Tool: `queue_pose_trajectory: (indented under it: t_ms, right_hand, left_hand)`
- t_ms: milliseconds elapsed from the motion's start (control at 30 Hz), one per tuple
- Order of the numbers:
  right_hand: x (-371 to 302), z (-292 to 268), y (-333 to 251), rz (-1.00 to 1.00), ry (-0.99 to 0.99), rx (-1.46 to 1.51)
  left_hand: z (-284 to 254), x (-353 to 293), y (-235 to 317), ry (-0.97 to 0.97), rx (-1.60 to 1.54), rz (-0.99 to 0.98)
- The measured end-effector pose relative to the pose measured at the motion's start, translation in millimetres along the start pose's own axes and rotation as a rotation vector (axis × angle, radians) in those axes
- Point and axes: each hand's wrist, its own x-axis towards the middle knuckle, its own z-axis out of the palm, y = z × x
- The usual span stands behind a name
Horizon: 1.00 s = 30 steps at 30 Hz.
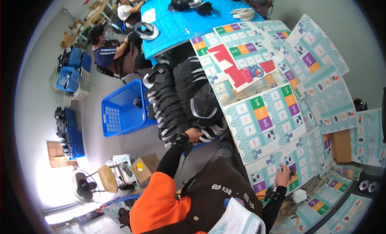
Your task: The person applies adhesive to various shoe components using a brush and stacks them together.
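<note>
My left hand reaches down to the near end of a crate of stacked black caps with pale edges. Its fingers are closed at the rim of a cap there. One larger black cap with a grey curved band lies on top of the stack. Over the table at right, my right hand is bent above the printed sheets, its fingers curled round a small dark thing that is too small to name. Black sleeves and wrist bands cover both forearms.
An open blue basket stands on the floor left of the caps. Beyond is a blue-covered table with caps on it; people sit beside it. Further left are blue crates, a fan and a cardboard box.
</note>
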Motion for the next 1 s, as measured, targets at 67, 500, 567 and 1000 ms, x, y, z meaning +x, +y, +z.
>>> queue_pose_trajectory:
  t_ms: [67,500,567,1000]
  right_hand:
    - [-1.6,-10.9,-6.1,0.069,-0.090,0.011]
    - [58.0,-1.6,-82.4,-0.166,-0.307,0.090]
    - [56.7,-3.9,-91.3,-0.154,-0.312,0.072]
    - [18.9,-34.7,-67.1,0.087,-0.311,0.088]
  left_hand:
    - [33.4,-7.0,-49.3,0.030,0.047,-0.356]
    - [-24.0,-21.8,-135.5,1.111,-0.045,-0.149]
    - [-25.9,3.7,-91.8,0.986,-0.134,-0.058]
    - [-82.0,158.8,-23.7,0.826,-0.821,-0.322]
